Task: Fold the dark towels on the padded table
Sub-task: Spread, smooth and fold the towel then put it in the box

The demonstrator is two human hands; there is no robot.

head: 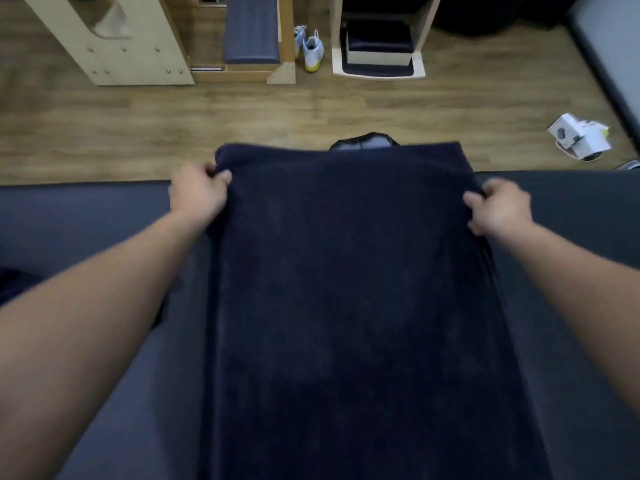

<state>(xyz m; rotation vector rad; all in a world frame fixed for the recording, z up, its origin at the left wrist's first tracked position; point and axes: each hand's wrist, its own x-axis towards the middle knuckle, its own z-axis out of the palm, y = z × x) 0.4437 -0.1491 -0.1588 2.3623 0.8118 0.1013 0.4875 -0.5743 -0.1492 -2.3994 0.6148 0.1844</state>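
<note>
Both hands are closed on the dark towel [349, 271]: the left hand [199, 194] and right hand [498, 211] each pinch a far side edge. Spread lengthwise across the padded table [86, 220], its far end lifted past the table's edge, the towel is judged soft, limp and light; corners are best gripped.
</note>
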